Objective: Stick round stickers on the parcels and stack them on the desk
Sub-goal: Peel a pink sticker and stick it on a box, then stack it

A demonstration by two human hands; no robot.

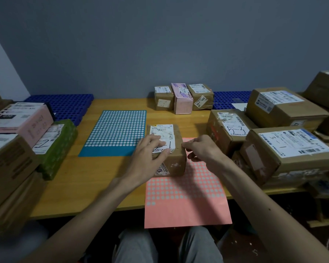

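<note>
A small brown cardboard parcel with a white shipping label stands in the middle of the wooden desk, partly on a pink sticker sheet. My left hand lies flat on its top, fingers spread over the label. My right hand is at the parcel's right top edge, thumb and forefinger pinched together; whether a sticker sits between them is too small to tell. A blue sticker sheet with white dots lies to the left of the parcel.
Three small parcels stand in a row at the back. Stacks of brown boxes fill the right side. Pink, green and brown parcels pile up on the left. Blue perforated mats lie along the wall.
</note>
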